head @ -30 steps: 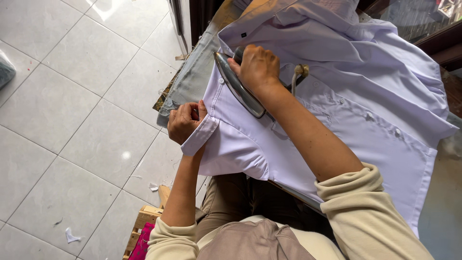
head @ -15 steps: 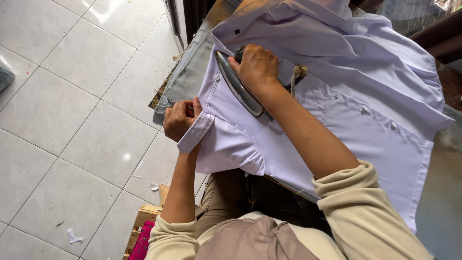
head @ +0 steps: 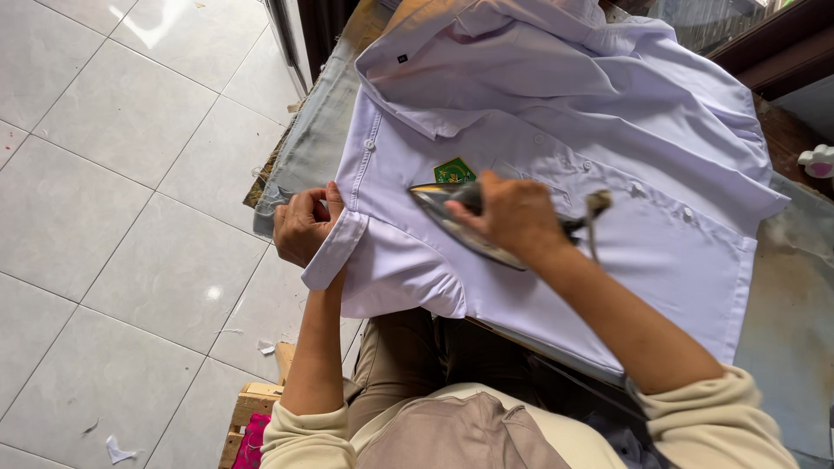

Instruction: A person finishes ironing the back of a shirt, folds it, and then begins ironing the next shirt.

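Grey tiled floor point(head: 113, 174) is filling the left of the view; a cloth-covered ironing table point(head: 304, 148) is standing at the right with one white shirt point(head: 608, 113) spread over it, sleeve hanging off the near edge. One iron point(head: 452, 221) is sitting soleplate-down on the shirt front, just below a green badge point(head: 453, 169). Right hand point(head: 512, 217) is wrapping closed around the iron's handle. Left hand point(head: 304, 226) is pinching the sleeve cuff point(head: 334, 252) shut between thumb and fingers, pulling it taut at the table edge. Shirt looks light, soft and floppy, likely to slide and wrinkle, so best held by the stiffer cuff or hems. Iron looks heavy, rigid and probably hot: handle only. Count: one shirt, one iron, one badge, two hands. Scraps of paper are lying on the floor.
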